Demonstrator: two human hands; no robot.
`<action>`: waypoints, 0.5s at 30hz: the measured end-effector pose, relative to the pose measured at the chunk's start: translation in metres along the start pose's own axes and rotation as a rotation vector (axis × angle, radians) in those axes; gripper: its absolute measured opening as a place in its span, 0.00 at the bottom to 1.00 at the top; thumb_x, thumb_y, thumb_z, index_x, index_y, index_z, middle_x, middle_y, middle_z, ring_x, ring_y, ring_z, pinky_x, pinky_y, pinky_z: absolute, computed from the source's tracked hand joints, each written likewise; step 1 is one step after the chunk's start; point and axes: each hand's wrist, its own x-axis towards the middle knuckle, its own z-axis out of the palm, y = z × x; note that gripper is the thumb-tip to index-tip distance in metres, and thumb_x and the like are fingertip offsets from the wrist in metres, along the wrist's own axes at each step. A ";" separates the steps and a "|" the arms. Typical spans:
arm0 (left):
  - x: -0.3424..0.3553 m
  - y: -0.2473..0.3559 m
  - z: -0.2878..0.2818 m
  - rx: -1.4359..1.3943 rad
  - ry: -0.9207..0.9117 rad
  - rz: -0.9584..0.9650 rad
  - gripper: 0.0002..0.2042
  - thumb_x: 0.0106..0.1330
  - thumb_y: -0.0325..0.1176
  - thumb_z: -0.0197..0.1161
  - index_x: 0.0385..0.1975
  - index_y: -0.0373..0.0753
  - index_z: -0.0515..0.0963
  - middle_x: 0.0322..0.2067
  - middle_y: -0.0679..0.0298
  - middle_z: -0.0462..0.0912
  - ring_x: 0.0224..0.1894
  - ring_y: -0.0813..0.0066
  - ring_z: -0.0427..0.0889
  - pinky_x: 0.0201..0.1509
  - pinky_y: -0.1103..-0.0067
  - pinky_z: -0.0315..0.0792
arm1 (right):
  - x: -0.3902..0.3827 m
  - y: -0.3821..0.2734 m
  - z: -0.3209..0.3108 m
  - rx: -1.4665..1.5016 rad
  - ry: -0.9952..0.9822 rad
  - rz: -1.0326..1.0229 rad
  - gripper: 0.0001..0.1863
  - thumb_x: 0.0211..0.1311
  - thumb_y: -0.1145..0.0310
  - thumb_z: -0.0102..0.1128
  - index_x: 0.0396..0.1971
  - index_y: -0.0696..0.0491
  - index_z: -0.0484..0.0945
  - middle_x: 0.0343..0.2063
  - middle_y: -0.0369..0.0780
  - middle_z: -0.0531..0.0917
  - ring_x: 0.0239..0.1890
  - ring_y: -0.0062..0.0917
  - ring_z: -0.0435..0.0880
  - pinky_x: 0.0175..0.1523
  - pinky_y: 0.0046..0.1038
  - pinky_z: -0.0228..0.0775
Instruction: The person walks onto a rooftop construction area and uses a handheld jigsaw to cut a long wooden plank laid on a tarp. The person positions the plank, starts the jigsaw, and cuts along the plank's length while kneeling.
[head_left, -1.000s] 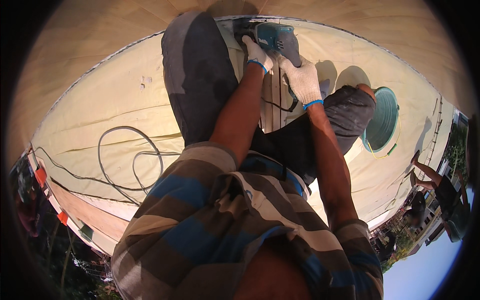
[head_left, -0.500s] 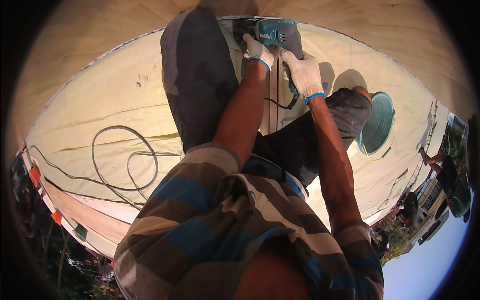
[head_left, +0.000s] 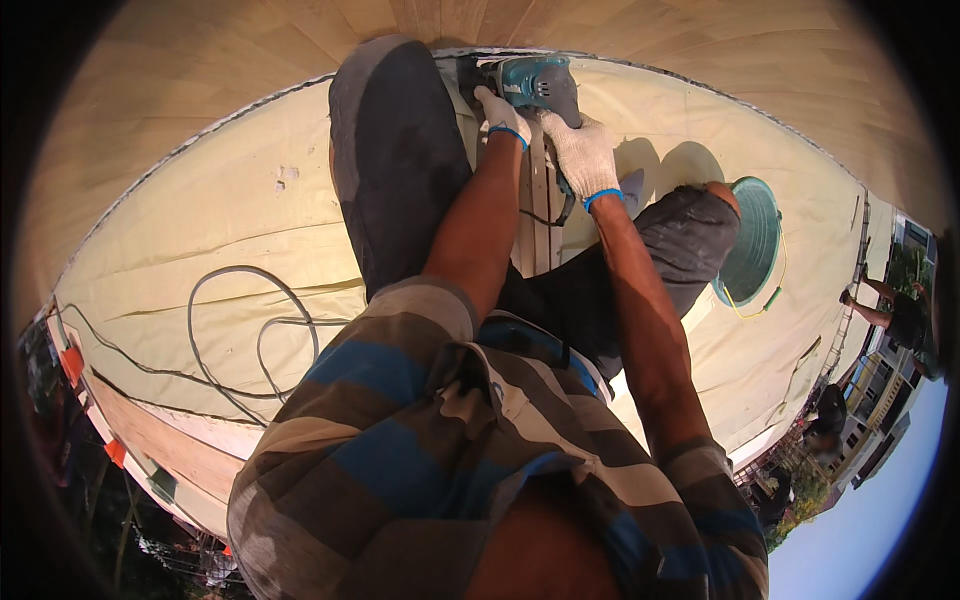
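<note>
A teal and black power drill (head_left: 533, 80) is held level at the top middle, its front end pointing left, close to the seam where the pale sheet meets the wooden planks. My left hand (head_left: 505, 115), in a white knit glove with a blue cuff, closes around the drill's front part. The gloved right hand (head_left: 582, 155) wraps its rear grip. A dark power cord (head_left: 567, 205) hangs from the grip. Below the drill, narrow wooden strips (head_left: 540, 225) run toward me between my legs. The drill's tip is in shadow and hard to make out.
A green bucket (head_left: 750, 245) with a yellow handle lies beside my right knee. Grey cable (head_left: 193, 320) loops over the pale yellow sheet (head_left: 250, 190) at left. Curved wooden planks (head_left: 640, 35) span the top. Another person (head_left: 900, 320) is at the far right, near buildings.
The drill and both hands have shifted a little to the left, closer to my left knee. Both hands keep their hold. The whole view has also tipped slightly.
</note>
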 end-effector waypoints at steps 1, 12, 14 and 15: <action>-0.004 -0.006 0.005 0.019 0.011 0.029 0.37 0.74 0.73 0.41 0.68 0.50 0.70 0.71 0.66 0.69 0.67 0.58 0.70 0.69 0.52 0.67 | 0.000 0.000 -0.002 0.002 0.010 -0.009 0.23 0.63 0.52 0.70 0.28 0.60 0.82 0.18 0.35 0.79 0.20 0.18 0.77 0.27 0.27 0.68; -0.006 -0.001 0.006 -0.002 0.097 0.039 0.35 0.75 0.71 0.38 0.58 0.48 0.77 0.58 0.62 0.82 0.56 0.54 0.81 0.65 0.57 0.73 | 0.005 -0.011 0.000 -0.061 -0.006 -0.012 0.24 0.60 0.50 0.70 0.26 0.60 0.82 0.18 0.36 0.80 0.21 0.20 0.78 0.28 0.28 0.71; -0.003 0.001 -0.001 -0.029 0.076 0.100 0.35 0.74 0.71 0.40 0.58 0.48 0.78 0.58 0.63 0.81 0.57 0.55 0.80 0.67 0.57 0.71 | 0.002 -0.014 0.002 -0.070 -0.020 -0.026 0.25 0.59 0.49 0.69 0.25 0.61 0.82 0.17 0.38 0.80 0.21 0.22 0.79 0.29 0.29 0.71; -0.013 -0.002 0.003 -0.040 0.097 0.056 0.35 0.74 0.72 0.41 0.58 0.48 0.78 0.58 0.63 0.81 0.58 0.55 0.79 0.67 0.57 0.71 | 0.002 -0.011 -0.001 -0.067 -0.010 -0.011 0.26 0.58 0.49 0.68 0.25 0.63 0.83 0.17 0.39 0.81 0.21 0.23 0.80 0.30 0.30 0.72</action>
